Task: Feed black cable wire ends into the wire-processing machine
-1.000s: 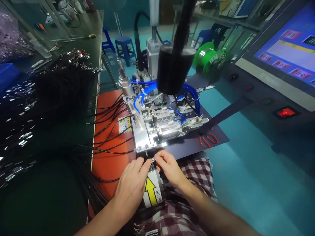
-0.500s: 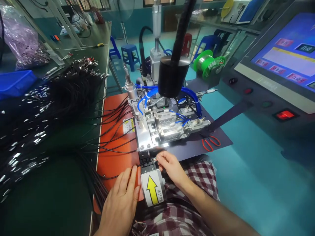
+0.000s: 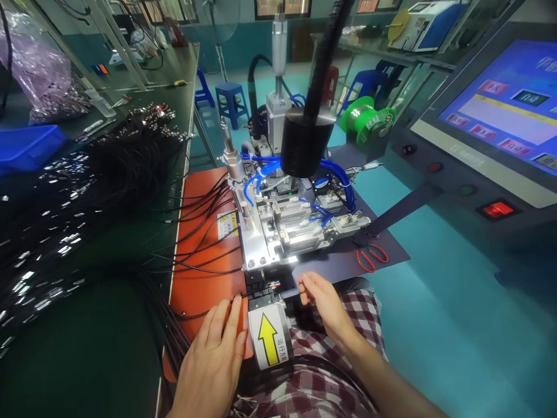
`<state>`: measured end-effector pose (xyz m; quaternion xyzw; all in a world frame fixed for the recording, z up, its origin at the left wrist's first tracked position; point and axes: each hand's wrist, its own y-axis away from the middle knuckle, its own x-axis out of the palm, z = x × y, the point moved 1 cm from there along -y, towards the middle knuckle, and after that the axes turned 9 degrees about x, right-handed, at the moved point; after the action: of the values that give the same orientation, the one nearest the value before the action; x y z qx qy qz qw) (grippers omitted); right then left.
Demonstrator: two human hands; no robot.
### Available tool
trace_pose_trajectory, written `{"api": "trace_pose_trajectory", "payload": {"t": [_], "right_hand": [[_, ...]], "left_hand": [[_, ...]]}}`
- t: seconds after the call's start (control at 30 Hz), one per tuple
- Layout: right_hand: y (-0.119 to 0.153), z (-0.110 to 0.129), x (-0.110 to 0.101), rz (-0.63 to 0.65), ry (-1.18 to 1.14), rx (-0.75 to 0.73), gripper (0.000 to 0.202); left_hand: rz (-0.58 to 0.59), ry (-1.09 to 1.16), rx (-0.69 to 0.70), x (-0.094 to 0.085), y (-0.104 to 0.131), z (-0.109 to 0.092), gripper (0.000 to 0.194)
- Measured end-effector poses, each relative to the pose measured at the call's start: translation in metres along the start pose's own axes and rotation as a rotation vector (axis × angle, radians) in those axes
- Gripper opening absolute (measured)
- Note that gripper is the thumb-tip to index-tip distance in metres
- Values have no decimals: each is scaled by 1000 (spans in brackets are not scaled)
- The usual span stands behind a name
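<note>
My left hand (image 3: pixel 214 348) lies on the orange plate (image 3: pixel 209 232), its fingertips pressing on a black cable beside the machine's feed track. The end of that cable, with bare coloured wires (image 3: pixel 274 284), rests across the black track (image 3: pixel 256 288). My right hand (image 3: pixel 319 296) hovers right of the wire ends, fingers curled with thumb and index together; whether anything is between them is too small to tell. Below the track is a white cover with a yellow arrow (image 3: pixel 268 339). Several black cables (image 3: pixel 200 268) run over the orange plate into the machine (image 3: pixel 282 220).
Cable bundles (image 3: pixel 130 145) and a blue bin (image 3: pixel 30 148) lie on the dark bench at left. Red-handled scissors (image 3: pixel 372 257) rest on the grey plate. A black cylinder (image 3: pixel 307 142) hangs above the machine, a green spool (image 3: pixel 365 119) stands behind, and a control screen (image 3: pixel 500 98) is at right.
My right hand has moved right, off the wire ends, which now show on the track. My left hand has stayed at the cable. The view has shifted slightly.
</note>
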<state>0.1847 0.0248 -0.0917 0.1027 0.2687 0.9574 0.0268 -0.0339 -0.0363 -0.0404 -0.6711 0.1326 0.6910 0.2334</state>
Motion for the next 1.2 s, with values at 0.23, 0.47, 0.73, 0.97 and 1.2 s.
{"api": "trace_pose_trajectory", "payload": {"t": [0.23,0.47,0.73,0.97,1.2], "right_hand": [[5,3,2,-16,-6,4,31],[18,8,-8,-9,18,24,26],[32,25,-2,27,154,-61,24],[48,36,22,220,219,-95,22],[45,38,32,244,187,-104,23]], "left_hand": [[98,155,-83,-8,-28,24,43],[335,583,293,-57,-32,57,27],[275,930,117,-59,-30,59,20],[361,1243,-124,-45,-22,32,14],[309,1363,-158,-46,-32,22,10]]}}
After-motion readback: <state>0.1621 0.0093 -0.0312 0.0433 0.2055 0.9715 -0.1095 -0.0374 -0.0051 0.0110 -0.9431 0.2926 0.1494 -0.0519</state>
